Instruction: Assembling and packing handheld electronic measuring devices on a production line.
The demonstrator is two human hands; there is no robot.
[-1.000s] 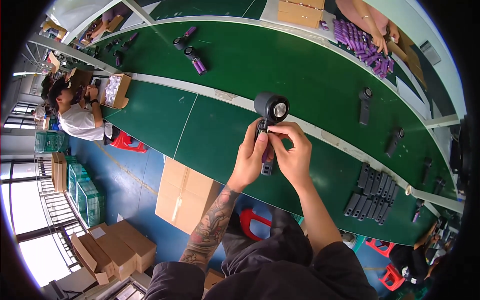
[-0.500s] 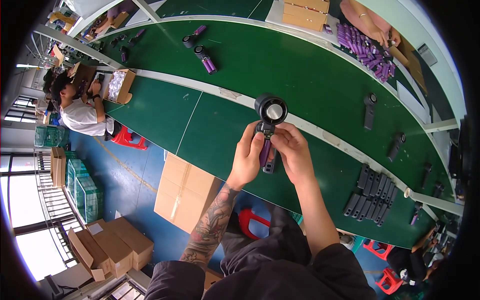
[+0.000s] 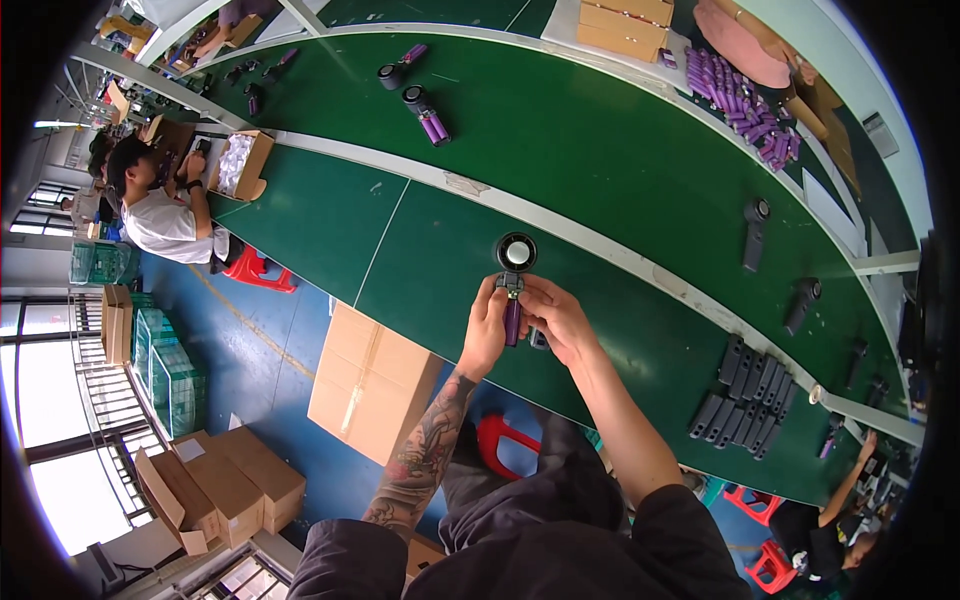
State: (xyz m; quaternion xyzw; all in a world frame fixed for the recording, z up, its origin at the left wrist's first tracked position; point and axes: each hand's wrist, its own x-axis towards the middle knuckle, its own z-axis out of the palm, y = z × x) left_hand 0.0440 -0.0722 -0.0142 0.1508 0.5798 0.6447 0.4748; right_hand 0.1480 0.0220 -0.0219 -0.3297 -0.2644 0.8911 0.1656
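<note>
A partly assembled handheld fan (image 3: 516, 252) with a round black head and a silver centre is held in front of me above the green bench. Below its neck hangs a purple battery cell (image 3: 513, 325). My left hand (image 3: 486, 322) grips the neck from the left, thumb along the cell. My right hand (image 3: 560, 315) closes on the neck from the other side, fingertips at the small parts below the head. Beneath the right fingers shows the end of a dark grey handle casing (image 3: 539, 340); whether that hand grips it is hidden.
Dark grey casings (image 3: 740, 395) lie in rows at the right. Beyond a pale rail, a green belt (image 3: 600, 150) carries several fan units. Purple cells (image 3: 735, 105) are heaped at the far right. A carton (image 3: 372, 385) stands left of my legs. Co-workers sit at both ends.
Both hands have brought the fan lower and slightly left, toward me. Its head has come down off the pale rail, over the near bench. The fingers stay around the neck.
</note>
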